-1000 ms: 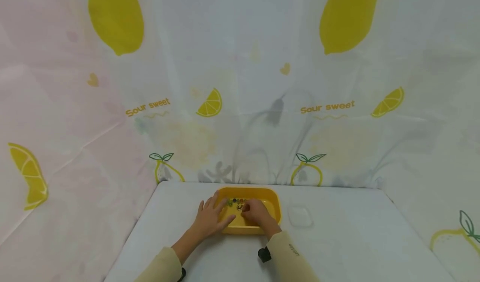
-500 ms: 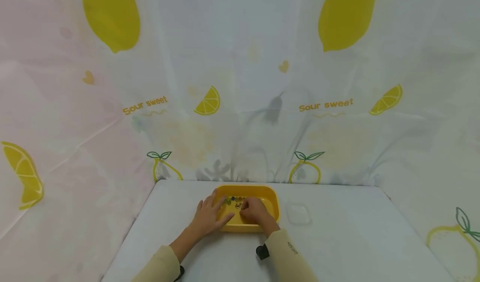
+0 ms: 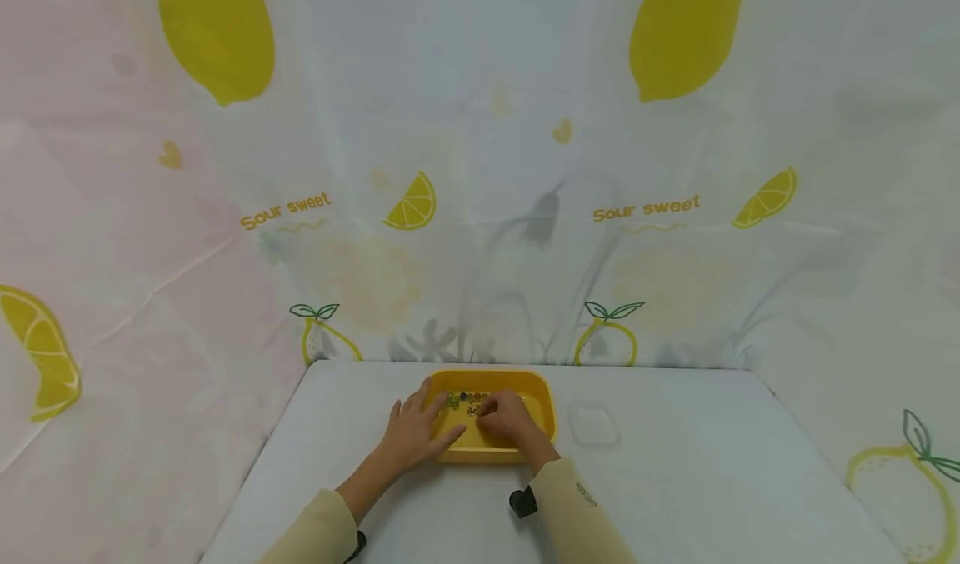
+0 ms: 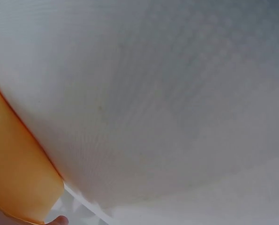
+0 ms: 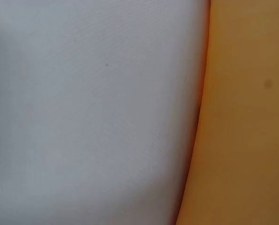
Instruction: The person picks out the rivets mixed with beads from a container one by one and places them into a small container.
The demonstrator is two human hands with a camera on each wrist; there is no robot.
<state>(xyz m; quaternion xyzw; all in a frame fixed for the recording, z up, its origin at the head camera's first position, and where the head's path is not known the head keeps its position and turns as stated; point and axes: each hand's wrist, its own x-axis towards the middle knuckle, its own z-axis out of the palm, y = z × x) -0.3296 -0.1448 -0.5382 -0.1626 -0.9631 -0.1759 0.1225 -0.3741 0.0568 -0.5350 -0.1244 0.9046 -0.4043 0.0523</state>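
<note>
In the head view, a yellow tray (image 3: 491,456) stands on the white table, with small round coloured beads or marbles in it. Green ones (image 3: 452,401) lie at its left, and a row of dark blue, green and orange ones (image 3: 471,396) runs along the back. A small patterned cluster (image 3: 473,410) lies in front of that row. My left hand (image 3: 411,432) rests over the tray's left rim, fingers spread and straight. My right hand (image 3: 508,418) reaches inside with curled fingers, its fingertips beside the patterned cluster. Whether they pinch something small is hidden.
A clear, shallow plastic piece, perhaps a lid or box (image 3: 594,425), lies right of the tray. Behind the table hangs a lemon-print curtain (image 3: 480,281). Both wrist views show mostly white table surface (image 4: 153,117) and the tray's outer wall (image 5: 247,117).
The head view has shifted slightly. My right fingertips have moved very little beside the patterned cluster, and my left hand stays over the tray's left rim.
</note>
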